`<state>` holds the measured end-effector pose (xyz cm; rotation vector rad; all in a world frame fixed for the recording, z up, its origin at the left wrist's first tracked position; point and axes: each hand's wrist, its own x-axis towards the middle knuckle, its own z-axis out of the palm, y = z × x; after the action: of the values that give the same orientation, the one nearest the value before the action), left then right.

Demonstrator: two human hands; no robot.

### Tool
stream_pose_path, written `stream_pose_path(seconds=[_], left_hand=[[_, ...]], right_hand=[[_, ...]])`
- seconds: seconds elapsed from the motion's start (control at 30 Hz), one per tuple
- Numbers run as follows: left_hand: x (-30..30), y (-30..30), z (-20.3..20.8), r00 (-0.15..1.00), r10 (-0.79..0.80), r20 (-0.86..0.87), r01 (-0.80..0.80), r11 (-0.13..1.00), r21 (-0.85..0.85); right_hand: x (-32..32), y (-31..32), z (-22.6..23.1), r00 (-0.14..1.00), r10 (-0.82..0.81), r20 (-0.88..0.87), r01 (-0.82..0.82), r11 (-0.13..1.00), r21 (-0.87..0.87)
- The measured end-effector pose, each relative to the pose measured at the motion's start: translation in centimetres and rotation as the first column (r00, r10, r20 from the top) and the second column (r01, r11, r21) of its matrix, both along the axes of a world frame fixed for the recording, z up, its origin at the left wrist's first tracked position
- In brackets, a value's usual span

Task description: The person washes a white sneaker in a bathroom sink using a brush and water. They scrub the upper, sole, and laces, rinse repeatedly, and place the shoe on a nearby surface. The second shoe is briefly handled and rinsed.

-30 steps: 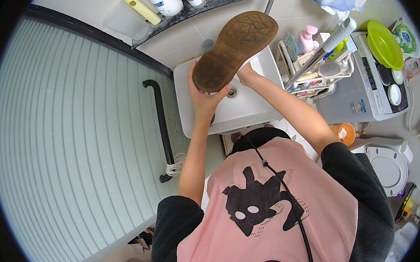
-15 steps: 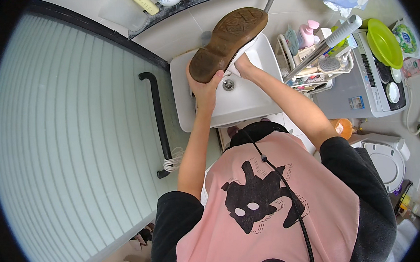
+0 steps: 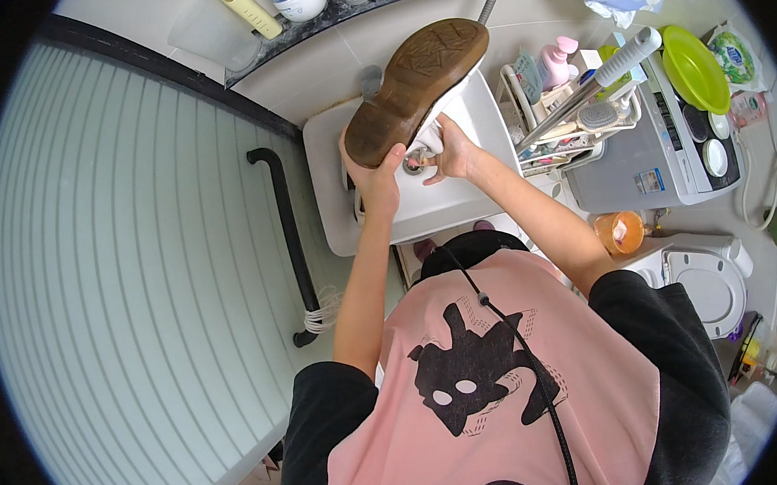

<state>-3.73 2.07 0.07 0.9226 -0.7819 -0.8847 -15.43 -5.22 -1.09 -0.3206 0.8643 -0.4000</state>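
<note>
A shoe (image 3: 409,88) with a worn brown sole is held sole-up above the white sink (image 3: 337,219), its heel toward me and its toe at the far right. My left hand (image 3: 373,176) is closed round the heel, thumb on the sole's edge. Close beside the shoe's right side is my right hand (image 3: 454,152), its fingers curled and partly apart round crumpled white material (image 3: 426,139). Whether that is a cloth or part of the shoe's white upper, I cannot tell. The upper is mostly hidden below the sole.
Bottles stand on a dark shelf (image 3: 337,16) behind the sink. To the right are a rack (image 3: 570,131) of toiletries, a silver pole (image 3: 577,99), a grey washing machine (image 3: 623,176) with a green basin (image 3: 695,72), and a toilet (image 3: 707,288). A frosted glass door (image 3: 139,278) with a black handle flanks my left.
My right hand has drawn back toward me from beneath the shoe, and its fingers now show. The shoe has shifted slightly left and nearer, still in my left hand.
</note>
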Motion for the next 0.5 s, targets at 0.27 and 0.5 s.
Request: stream_pose_path(seconds=[0.27, 0.5], left_hand=[[-0.3, 0.0, 0.4, 0.998, -0.060, -0.010, 0.059, 0.998, -0.037], [-0.3, 0.9, 0.7, 0.989, -0.135, -0.066, 0.134, 0.991, -0.010]], right_hand=[[0.6, -1.0, -2.3, 0.858, -0.424, 0.290, 0.386, 0.905, 0.179], [1.6, -0.3, -1.3, 0.870, -0.472, 0.140, 0.474, 0.880, 0.028]])
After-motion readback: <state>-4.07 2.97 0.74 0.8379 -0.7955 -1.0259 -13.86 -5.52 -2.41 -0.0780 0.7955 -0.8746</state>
